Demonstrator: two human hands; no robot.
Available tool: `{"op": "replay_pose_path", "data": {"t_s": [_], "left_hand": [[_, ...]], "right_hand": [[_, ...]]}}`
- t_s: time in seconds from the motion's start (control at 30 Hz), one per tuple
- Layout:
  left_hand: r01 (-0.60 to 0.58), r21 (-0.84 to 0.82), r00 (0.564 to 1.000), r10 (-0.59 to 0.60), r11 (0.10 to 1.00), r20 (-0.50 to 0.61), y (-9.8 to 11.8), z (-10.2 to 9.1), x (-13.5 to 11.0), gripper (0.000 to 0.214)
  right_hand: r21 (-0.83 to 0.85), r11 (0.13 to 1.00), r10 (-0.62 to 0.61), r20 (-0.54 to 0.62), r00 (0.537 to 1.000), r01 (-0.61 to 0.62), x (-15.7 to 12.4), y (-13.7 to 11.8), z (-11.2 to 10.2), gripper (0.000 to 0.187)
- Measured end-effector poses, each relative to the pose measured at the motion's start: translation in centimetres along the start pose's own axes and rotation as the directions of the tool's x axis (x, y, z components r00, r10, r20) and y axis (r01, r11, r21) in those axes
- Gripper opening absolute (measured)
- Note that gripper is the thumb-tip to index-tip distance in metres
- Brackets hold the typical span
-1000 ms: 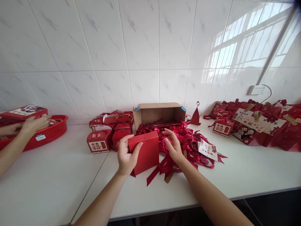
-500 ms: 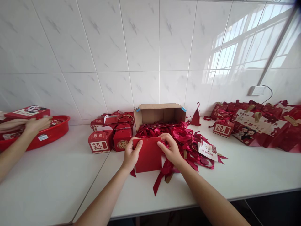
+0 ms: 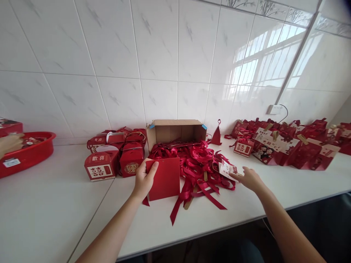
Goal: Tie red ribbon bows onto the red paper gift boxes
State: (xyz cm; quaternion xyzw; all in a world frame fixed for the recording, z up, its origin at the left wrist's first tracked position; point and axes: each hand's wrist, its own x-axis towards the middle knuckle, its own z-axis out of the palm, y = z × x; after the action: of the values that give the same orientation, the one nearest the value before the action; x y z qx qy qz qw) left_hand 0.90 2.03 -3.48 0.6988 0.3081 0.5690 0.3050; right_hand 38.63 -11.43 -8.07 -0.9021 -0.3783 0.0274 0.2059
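Note:
My left hand [image 3: 144, 179] is closed on the upper left edge of a flat, plain red box [image 3: 164, 179], thumb in front and fingers behind. The box stands nearly upright above the table, with a small hole near its top. At the right of a heap of dark red ribbons [image 3: 192, 157], my right hand [image 3: 251, 179] has its fingers on the edge of a white printed card tag [image 3: 227, 168], seemingly pinching it. Behind the heap, a cardboard box [image 3: 175, 132] lies on its side, open towards me, with ribbons spilling out.
Several folded red gift boxes [image 3: 101, 166] stand left of the ribbons. Further left is a red plastic basin [image 3: 30, 155], with another person's hand [image 3: 11, 143] at it. A red cone-shaped box [image 3: 216, 136] stands near the wall. Rows of red gift bags [image 3: 290, 151] fill the right side.
My right hand has let go of the red box and moved right to the white card tag. My left hand keeps holding the box. The view has turned rightward.

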Motion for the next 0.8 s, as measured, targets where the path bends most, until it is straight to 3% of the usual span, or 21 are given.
{"op": "replay_pose_path", "data": {"t_s": [0.13, 0.33, 0.47, 0.5, 0.57, 0.63, 0.67, 0.7, 0.8], "left_hand": [[0.002, -0.007, 1.000, -0.002, 1.000, -0.002, -0.3, 0.0, 0.0, 0.028], [0.002, -0.023, 1.000, -0.002, 1.000, -0.002, -0.5, 0.0, 0.1, 0.027], [0.001, -0.025, 1.000, -0.001, 1.000, -0.001, -0.5, 0.0, 0.1, 0.027], [0.003, -0.026, 1.000, -0.003, 1.000, 0.000, -0.4, 0.0, 0.0, 0.027], [0.007, -0.028, 1.000, -0.007, 1.000, 0.002, -0.4, 0.0, 0.0, 0.027], [0.001, -0.027, 1.000, -0.001, 1.000, 0.002, -0.3, 0.0, -0.1, 0.027], [-0.003, -0.027, 1.000, 0.003, 1.000, 0.003, -0.3, 0.0, -0.1, 0.027], [-0.004, -0.030, 1.000, 0.005, 1.000, 0.007, -0.3, 0.0, -0.1, 0.027], [0.004, -0.034, 1.000, -0.004, 0.999, 0.017, -0.3, 0.0, -0.1, 0.025]], "right_hand": [[-0.033, 0.999, 0.001, 0.019, 1.000, 0.000, 0.6, 1.7, 0.9, 0.065], [0.132, 0.991, -0.005, -0.186, 0.982, 0.030, 0.3, 0.7, 2.8, 0.049], [0.185, 0.971, -0.080, -0.348, 0.934, 0.152, -0.2, -0.3, 2.1, 0.033], [0.198, 0.959, -0.113, -0.397, 0.911, 0.205, -0.4, -0.7, 1.6, 0.030], [0.235, 0.900, -0.194, -0.541, 0.819, 0.368, -1.0, -1.7, 0.2, 0.027], [0.267, 0.757, -0.254, -0.721, 0.645, 0.597, -1.9, -3.2, -1.5, 0.024], [0.281, 0.686, -0.260, -0.767, 0.586, 0.671, -2.4, -4.0, -2.3, 0.022], [0.312, 0.628, -0.251, -0.786, 0.565, 0.713, -2.9, -4.9, -3.2, 0.022], [0.488, 0.454, -0.173, -0.773, 0.610, 0.746, -4.8, -7.9, -5.5, 0.022]]}}
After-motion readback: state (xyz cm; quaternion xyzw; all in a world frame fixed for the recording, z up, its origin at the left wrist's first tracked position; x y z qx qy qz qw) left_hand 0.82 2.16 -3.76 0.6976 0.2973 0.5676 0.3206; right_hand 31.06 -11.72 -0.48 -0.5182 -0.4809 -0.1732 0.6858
